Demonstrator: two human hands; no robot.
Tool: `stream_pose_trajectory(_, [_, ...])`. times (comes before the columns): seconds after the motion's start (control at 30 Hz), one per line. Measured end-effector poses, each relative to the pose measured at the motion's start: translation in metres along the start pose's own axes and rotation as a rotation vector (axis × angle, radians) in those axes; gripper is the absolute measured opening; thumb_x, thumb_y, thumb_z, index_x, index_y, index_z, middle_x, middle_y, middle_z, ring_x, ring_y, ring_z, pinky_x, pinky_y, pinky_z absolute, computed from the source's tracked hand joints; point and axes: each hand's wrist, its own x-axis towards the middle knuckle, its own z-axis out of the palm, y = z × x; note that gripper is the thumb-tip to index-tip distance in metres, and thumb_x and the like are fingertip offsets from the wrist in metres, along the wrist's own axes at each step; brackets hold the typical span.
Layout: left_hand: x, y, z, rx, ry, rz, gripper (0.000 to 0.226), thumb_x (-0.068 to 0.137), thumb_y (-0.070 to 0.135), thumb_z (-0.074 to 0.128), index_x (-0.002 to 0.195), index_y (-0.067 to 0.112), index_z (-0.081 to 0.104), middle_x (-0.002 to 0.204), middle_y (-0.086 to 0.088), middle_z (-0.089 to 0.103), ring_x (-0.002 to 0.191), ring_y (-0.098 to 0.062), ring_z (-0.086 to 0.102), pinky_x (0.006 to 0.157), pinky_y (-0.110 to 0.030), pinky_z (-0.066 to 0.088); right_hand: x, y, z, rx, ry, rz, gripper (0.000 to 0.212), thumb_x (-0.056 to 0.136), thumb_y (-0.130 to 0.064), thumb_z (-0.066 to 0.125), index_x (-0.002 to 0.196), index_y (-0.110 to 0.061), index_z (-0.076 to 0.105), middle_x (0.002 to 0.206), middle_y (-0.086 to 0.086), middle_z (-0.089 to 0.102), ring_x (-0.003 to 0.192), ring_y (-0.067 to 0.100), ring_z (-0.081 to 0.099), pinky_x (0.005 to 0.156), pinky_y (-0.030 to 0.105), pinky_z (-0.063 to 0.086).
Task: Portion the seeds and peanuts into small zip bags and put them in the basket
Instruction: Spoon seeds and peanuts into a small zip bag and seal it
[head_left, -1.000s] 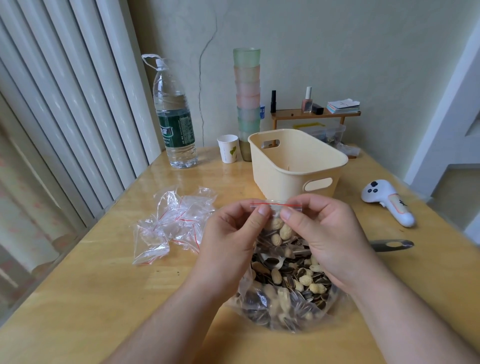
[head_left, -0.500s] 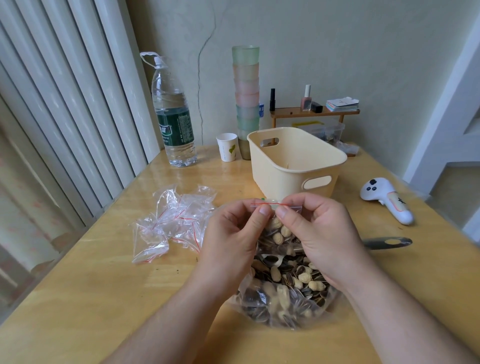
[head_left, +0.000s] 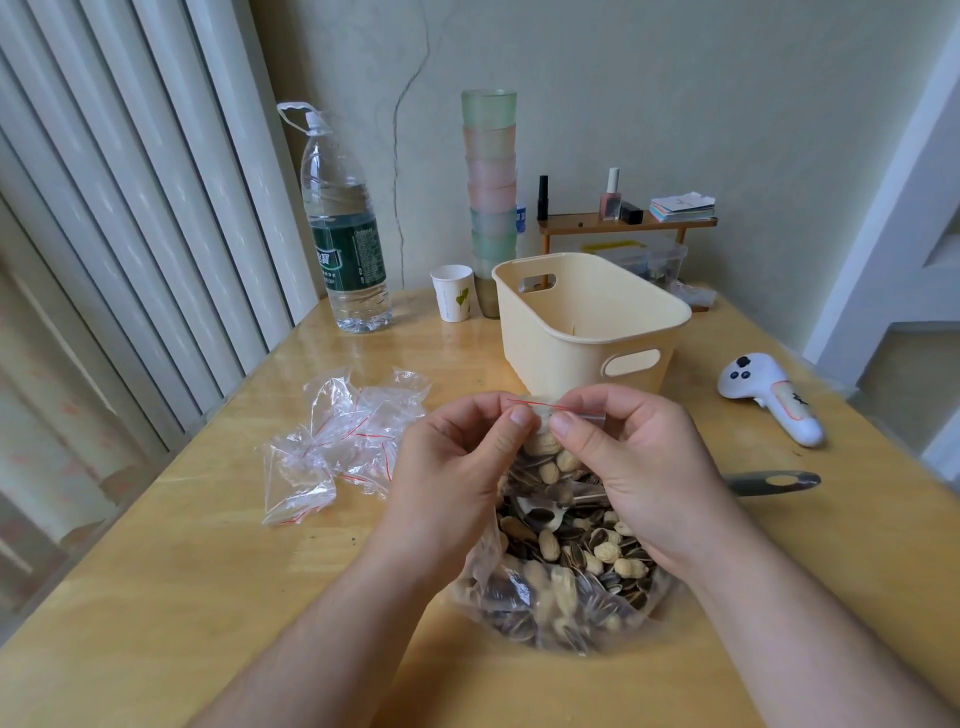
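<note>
A small clear zip bag (head_left: 546, 441) with a red seal line hangs between my hands, with peanuts and seeds inside. My left hand (head_left: 457, 467) pinches its top edge on the left, and my right hand (head_left: 634, 467) pinches the top on the right. Thumbs press along the red seal. Below them lies a large clear bag of sunflower seeds and peanuts (head_left: 566, 577) on the wooden table (head_left: 197, 597). The cream plastic basket (head_left: 587, 332) stands just beyond my hands, and I see nothing inside it. A heap of unfilled small zip bags (head_left: 343, 441) lies to the left.
A large water bottle (head_left: 345, 244), a paper cup (head_left: 453, 292) and a tall stack of pastel cups (head_left: 491, 197) stand at the back. A white controller (head_left: 774, 400) and a metal handle (head_left: 774, 482) lie to the right. A small wooden shelf (head_left: 623, 223) holds bottles and cards.
My thumbs have shifted slightly along the red seal of the small bag. The hands stay in the same spot above the big bag.
</note>
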Motion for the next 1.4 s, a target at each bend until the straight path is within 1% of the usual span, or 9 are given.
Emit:
stream_pose_trajectory(0.2, [-0.002,0.003,0.002,0.054,-0.026,0.018,0.019,0.102,0.011,0.062,0.088,0.013,0.075,0.081,-0.003,0.072,0.074,-0.009,0.065,0.073,-0.020,0.055,-0.001,0.000,0.001,0.016,-0.018,0.019,0.009,0.091,-0.006,0.075,0.092,-0.015,0.076,0.079,-0.003,0.075,0.075,0.006,0.067,0.075,0.024,0.052])
stream_pose_trajectory(0.37, [-0.004,0.004,0.007,0.077,-0.063,0.035,0.027,0.101,0.013,0.062,0.082,0.023,0.078,0.082,-0.002,0.074,0.080,-0.012,0.069,0.075,-0.025,0.057,0.000,0.001,0.001,-0.043,-0.017,-0.024,0.009,0.086,-0.017,0.078,0.084,-0.025,0.076,0.073,-0.008,0.070,0.069,0.010,0.062,0.071,0.032,0.051])
stream_pose_trajectory(0.5, [-0.005,0.004,0.008,0.069,-0.040,0.039,0.029,0.103,0.009,0.061,0.084,0.022,0.079,0.085,-0.004,0.077,0.082,-0.012,0.072,0.074,-0.023,0.058,0.000,0.003,0.001,-0.066,-0.023,-0.062,0.018,0.092,-0.012,0.077,0.083,-0.027,0.076,0.072,-0.010,0.069,0.070,0.005,0.061,0.069,0.024,0.050])
stream_pose_trajectory(0.7, [-0.004,0.004,0.005,0.062,-0.054,0.037,0.026,0.102,0.013,0.062,0.085,0.022,0.079,0.091,-0.007,0.079,0.088,-0.017,0.074,0.079,-0.026,0.059,-0.002,0.002,0.004,-0.064,-0.035,-0.036,0.010,0.082,-0.028,0.077,0.092,-0.030,0.079,0.094,0.005,0.079,0.086,0.015,0.069,0.082,0.035,0.056])
stream_pose_trajectory(0.83, [-0.003,0.003,0.006,0.052,-0.069,0.031,0.027,0.103,0.012,0.061,0.086,0.023,0.079,0.092,-0.011,0.078,0.088,-0.023,0.074,0.074,-0.028,0.061,-0.001,0.004,0.002,-0.066,-0.028,-0.034,0.005,0.087,-0.023,0.078,0.089,-0.027,0.079,0.092,0.007,0.078,0.080,0.014,0.069,0.072,0.029,0.055])
stream_pose_trajectory(0.97, [-0.002,-0.002,0.004,0.071,-0.074,0.035,0.021,0.104,0.015,0.064,0.087,0.020,0.075,0.091,-0.011,0.077,0.089,-0.024,0.072,0.083,-0.040,0.061,-0.001,0.004,0.004,-0.071,-0.028,-0.029,0.011,0.081,-0.031,0.078,0.086,-0.023,0.076,0.091,0.008,0.078,0.084,0.015,0.069,0.075,0.038,0.058])
stream_pose_trajectory(1.13, [-0.001,-0.007,0.001,0.123,-0.084,0.022,0.013,0.104,0.017,0.064,0.096,0.010,0.070,0.088,-0.007,0.072,0.087,-0.019,0.067,0.081,-0.036,0.058,-0.001,0.003,0.006,-0.105,-0.013,-0.070,0.006,0.083,-0.023,0.075,0.080,-0.022,0.070,0.078,-0.009,0.074,0.076,0.002,0.066,0.072,0.018,0.050])
stream_pose_trajectory(1.2, [-0.001,-0.007,0.001,0.129,-0.082,0.017,0.012,0.105,0.013,0.063,0.096,0.010,0.070,0.087,-0.006,0.073,0.086,-0.017,0.067,0.079,-0.032,0.057,-0.001,0.003,0.006,-0.122,-0.004,-0.069,0.014,0.088,-0.015,0.078,0.079,-0.023,0.071,0.078,-0.009,0.074,0.076,0.003,0.066,0.073,0.020,0.050])
stream_pose_trajectory(1.4, [-0.001,-0.011,-0.001,0.158,-0.053,0.073,0.014,0.098,0.025,0.070,0.098,0.013,0.077,0.102,-0.020,0.076,0.104,-0.047,0.070,0.097,-0.061,0.056,-0.002,-0.001,0.005,-0.076,0.041,-0.035,0.009,0.084,-0.020,0.077,0.079,-0.026,0.074,0.081,0.004,0.076,0.075,0.014,0.067,0.069,0.034,0.056])
